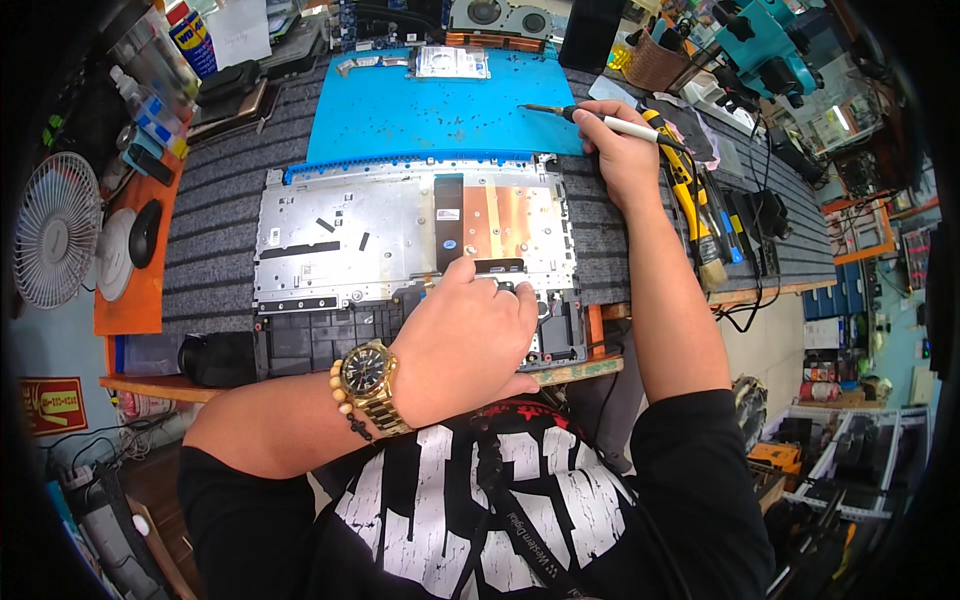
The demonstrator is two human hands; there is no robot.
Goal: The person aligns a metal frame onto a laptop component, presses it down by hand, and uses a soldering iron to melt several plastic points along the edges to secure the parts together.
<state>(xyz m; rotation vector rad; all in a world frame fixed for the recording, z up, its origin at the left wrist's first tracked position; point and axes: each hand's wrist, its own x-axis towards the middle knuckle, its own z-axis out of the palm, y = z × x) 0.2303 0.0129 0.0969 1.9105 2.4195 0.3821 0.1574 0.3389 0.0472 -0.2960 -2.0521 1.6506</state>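
Observation:
A silver and black laptop chassis (380, 240) lies in front of me, with a copper-coloured panel (512, 222) on its right half. My left hand (465, 325) rests over its near edge, index finger stretched toward the dark strip in the middle and the other fingers partly bent. I see nothing held in it, though its palm side is hidden. Beyond the chassis, to the right, my right hand (625, 165) grips the white handle of a soldering iron (640, 129). The iron's tip points left above a blue mat (400, 110) strewn with small dark bits.
A silver drive-like part (452, 62) sits on the mat's far edge, with a twin-fan cooler (500, 18) behind. Yellow-handled tools and a brush (711, 272) lie right of my forearm. A white fan (57, 230) stands left; a teal microscope (765, 50) is at the far right.

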